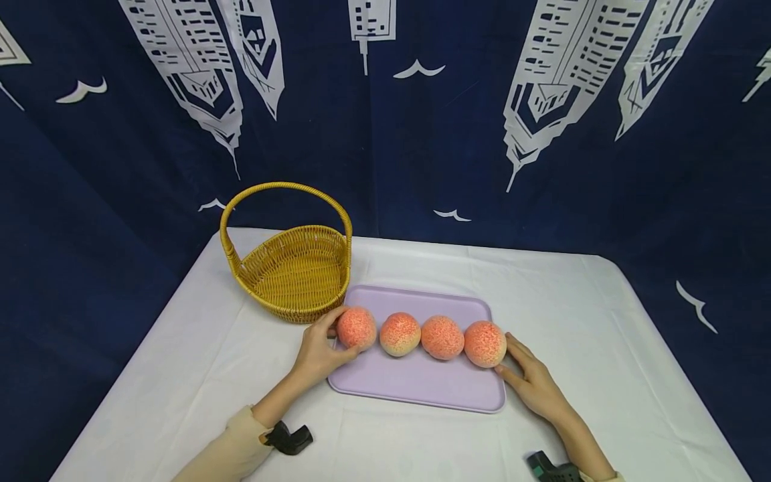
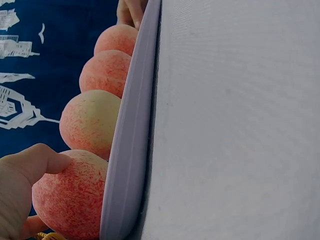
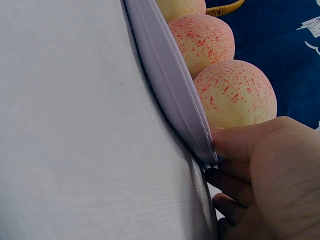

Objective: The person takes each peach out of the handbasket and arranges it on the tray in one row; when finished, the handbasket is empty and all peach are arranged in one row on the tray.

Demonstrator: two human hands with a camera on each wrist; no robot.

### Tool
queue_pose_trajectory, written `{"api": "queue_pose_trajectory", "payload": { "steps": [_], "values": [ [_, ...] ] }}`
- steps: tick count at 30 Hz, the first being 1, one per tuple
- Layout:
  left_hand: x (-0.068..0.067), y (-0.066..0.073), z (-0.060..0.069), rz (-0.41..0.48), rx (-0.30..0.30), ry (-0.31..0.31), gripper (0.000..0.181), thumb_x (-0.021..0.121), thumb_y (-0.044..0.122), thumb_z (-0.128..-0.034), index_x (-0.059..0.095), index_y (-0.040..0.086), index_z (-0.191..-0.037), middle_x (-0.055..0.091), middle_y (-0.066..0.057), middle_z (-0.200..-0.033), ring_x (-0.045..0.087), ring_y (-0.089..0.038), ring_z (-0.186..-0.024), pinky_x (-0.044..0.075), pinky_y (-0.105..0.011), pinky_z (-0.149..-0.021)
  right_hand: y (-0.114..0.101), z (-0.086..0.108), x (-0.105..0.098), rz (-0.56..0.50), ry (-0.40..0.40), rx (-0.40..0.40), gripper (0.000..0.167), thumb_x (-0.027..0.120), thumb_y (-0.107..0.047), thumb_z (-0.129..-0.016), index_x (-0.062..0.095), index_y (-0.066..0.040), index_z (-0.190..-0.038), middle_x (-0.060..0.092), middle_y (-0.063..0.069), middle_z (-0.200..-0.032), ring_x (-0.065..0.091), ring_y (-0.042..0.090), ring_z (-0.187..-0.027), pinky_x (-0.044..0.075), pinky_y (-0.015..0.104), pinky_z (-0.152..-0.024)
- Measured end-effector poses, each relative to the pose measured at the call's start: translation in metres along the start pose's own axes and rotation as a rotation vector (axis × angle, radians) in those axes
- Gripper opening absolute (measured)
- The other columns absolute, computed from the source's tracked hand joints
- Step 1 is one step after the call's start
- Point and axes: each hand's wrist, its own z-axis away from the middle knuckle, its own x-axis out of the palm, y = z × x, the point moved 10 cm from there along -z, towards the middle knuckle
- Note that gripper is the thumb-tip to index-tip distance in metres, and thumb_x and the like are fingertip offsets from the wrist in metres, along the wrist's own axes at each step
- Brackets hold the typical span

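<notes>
Several red-and-cream peaches stand in a row across a lilac tray (image 1: 415,391). My left hand (image 1: 322,345) holds the leftmost peach (image 1: 357,328), thumb on its near side and a finger around its far side. In the left wrist view the thumb (image 2: 42,162) lies on that peach. Beside the rightmost peach (image 1: 484,344), at the tray's right edge, my right hand (image 1: 536,385) touches with thumb and fingers fairly extended. The right wrist view puts the thumb (image 3: 235,142) against the peach and tray rim, the other fingers lower beside the edge. The two middle peaches (image 1: 400,334) are untouched.
A yellow woven basket (image 1: 295,311) with a tall handle stands behind the tray's left end, nothing visible inside. White cloth (image 1: 560,294) covers the table. A dark blue curtain (image 1: 385,134) with white building prints hangs behind it.
</notes>
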Motion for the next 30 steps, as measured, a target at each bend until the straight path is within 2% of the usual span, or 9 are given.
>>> {"api": "queue_pose_trajectory", "payload": {
  "steps": [2, 4, 6, 8, 10, 15, 19, 21, 30],
  "values": [
    [0.0012, -0.0013, 0.0001, 0.001, 0.006, 0.000, 0.072, 0.086, 0.006, -0.0646, 0.056, -0.003, -0.130, 0.067, -0.016, -0.112, 0.065, -0.025, -0.097, 0.057, -0.031, -0.077, -0.0013, 0.0005, -0.0010, 0.001, 0.003, -0.002, 0.060, 0.063, -0.019, -0.094, 0.042, 0.008, -0.142, 0.035, 0.033, -0.149, 0.031, 0.055, -0.135, 0.027, 0.050, -0.116],
    [0.0016, -0.0019, 0.0001, 0.007, 0.002, -0.001, 0.072, 0.086, 0.007, -0.0648, 0.057, -0.002, -0.130, 0.067, -0.016, -0.113, 0.065, -0.024, -0.098, 0.057, -0.031, -0.078, -0.0009, 0.0012, -0.0015, 0.001, 0.003, -0.001, 0.060, 0.063, -0.020, -0.094, 0.042, 0.008, -0.143, 0.035, 0.032, -0.149, 0.031, 0.055, -0.135, 0.023, 0.034, -0.118],
    [0.0023, -0.0030, -0.0001, 0.011, -0.002, -0.003, 0.072, 0.085, 0.007, -0.0648, 0.057, -0.001, -0.130, 0.067, -0.016, -0.112, 0.065, -0.024, -0.097, 0.057, -0.032, -0.078, -0.0017, 0.0015, -0.0022, -0.004, 0.008, -0.006, 0.060, 0.064, -0.019, -0.093, 0.042, 0.008, -0.142, 0.035, 0.033, -0.149, 0.031, 0.055, -0.135, 0.020, 0.024, -0.118],
    [0.0027, -0.0038, -0.0001, 0.006, -0.005, -0.005, 0.072, 0.085, 0.008, -0.0651, 0.057, -0.001, -0.131, 0.067, -0.015, -0.111, 0.064, -0.024, -0.096, 0.056, -0.032, -0.078, -0.0011, 0.0018, -0.0020, -0.004, 0.008, -0.008, 0.060, 0.064, -0.019, -0.093, 0.042, 0.009, -0.142, 0.035, 0.033, -0.149, 0.031, 0.055, -0.135, 0.013, 0.007, -0.108],
    [0.0038, -0.0040, -0.0004, 0.006, -0.005, -0.010, 0.073, 0.085, 0.008, -0.0657, 0.056, -0.002, -0.131, 0.067, -0.015, -0.111, 0.064, -0.024, -0.095, 0.056, -0.032, -0.078, -0.0010, 0.0021, -0.0022, -0.006, 0.011, -0.011, 0.060, 0.064, -0.019, -0.093, 0.042, 0.009, -0.142, 0.035, 0.033, -0.149, 0.031, 0.056, -0.135, 0.010, 0.001, -0.102],
    [0.0068, -0.0039, -0.0011, 0.005, 0.011, -0.019, 0.073, 0.086, 0.009, -0.0670, 0.055, -0.003, -0.132, 0.067, -0.015, -0.110, 0.063, -0.024, -0.094, 0.055, -0.032, -0.077, 0.0002, 0.0030, -0.0022, -0.007, 0.012, -0.003, 0.060, 0.064, -0.019, -0.093, 0.042, 0.009, -0.142, 0.035, 0.033, -0.149, 0.031, 0.056, -0.135, 0.010, 0.001, -0.102],
    [0.0083, -0.0034, -0.0010, 0.002, 0.030, -0.025, 0.072, 0.085, 0.009, -0.0670, 0.055, -0.003, -0.132, 0.067, -0.015, -0.111, 0.063, -0.023, -0.092, 0.056, -0.033, -0.077, 0.0008, 0.0043, -0.0019, -0.005, 0.009, 0.008, 0.060, 0.063, -0.020, -0.094, 0.042, 0.008, -0.142, 0.034, 0.033, -0.149, 0.030, 0.055, -0.136, 0.012, 0.008, -0.109],
    [0.0088, -0.0035, -0.0008, -0.001, 0.029, -0.029, 0.072, 0.084, 0.009, -0.0672, 0.055, -0.003, -0.132, 0.067, -0.015, -0.111, 0.063, -0.022, -0.091, 0.056, -0.033, -0.077, 0.0006, 0.0048, -0.0019, -0.010, 0.008, 0.008, 0.059, 0.063, -0.020, -0.094, 0.042, 0.009, -0.142, 0.034, 0.033, -0.149, 0.030, 0.055, -0.136, 0.012, 0.007, -0.108],
    [0.0084, -0.0028, 0.0016, -0.025, -0.013, -0.044, 0.078, 0.085, 0.016, -0.0680, 0.052, -0.001, -0.136, 0.062, -0.014, -0.119, 0.061, -0.019, -0.091, 0.052, -0.037, -0.083, -0.0018, 0.0022, -0.0016, -0.001, 0.003, -0.005, 0.060, 0.063, -0.020, -0.094, 0.042, 0.009, -0.142, 0.035, 0.034, -0.149, 0.031, 0.055, -0.135, 0.013, 0.006, -0.108]
  ]
}}
